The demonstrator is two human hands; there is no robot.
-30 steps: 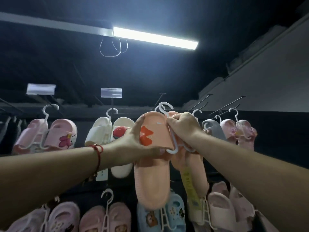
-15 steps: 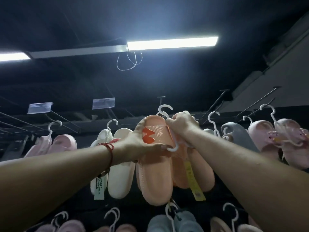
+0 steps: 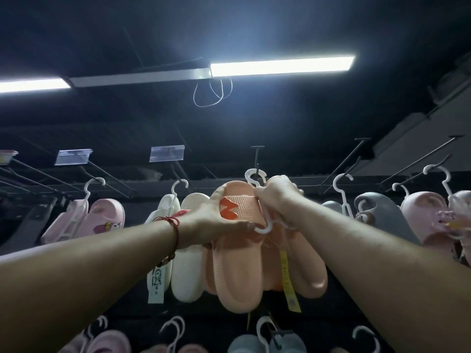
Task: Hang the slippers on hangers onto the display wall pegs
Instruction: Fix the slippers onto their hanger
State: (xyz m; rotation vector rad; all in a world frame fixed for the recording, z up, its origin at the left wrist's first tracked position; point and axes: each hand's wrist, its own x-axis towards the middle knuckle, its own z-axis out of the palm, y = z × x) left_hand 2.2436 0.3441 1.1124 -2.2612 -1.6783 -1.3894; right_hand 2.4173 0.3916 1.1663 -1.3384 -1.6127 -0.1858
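Note:
A pair of peach slippers (image 3: 239,271) with an orange emblem hangs on a white plastic hanger (image 3: 256,178), raised in front of the dark display wall. My left hand (image 3: 214,220) grips the left slipper's strap, thumb at its toe edge. My right hand (image 3: 276,200) grips the hanger and the right slipper's top. The hanger's top hook sits right at a black peg (image 3: 256,159) sticking out of the wall; whether it rests on the peg I cannot tell. A yellow tag (image 3: 289,284) dangles between the slippers.
White slippers (image 3: 187,271) with a price tag hang just left, pink ones (image 3: 102,220) farther left, grey (image 3: 382,215) and pink pairs (image 3: 428,220) to the right. Bare pegs (image 3: 351,156) jut out upper right. More hangers and slippers fill the row below.
Both hands have lifted the peach pair higher and the view has tilted up; the hanger's hook has gone from below the peg to right at it.

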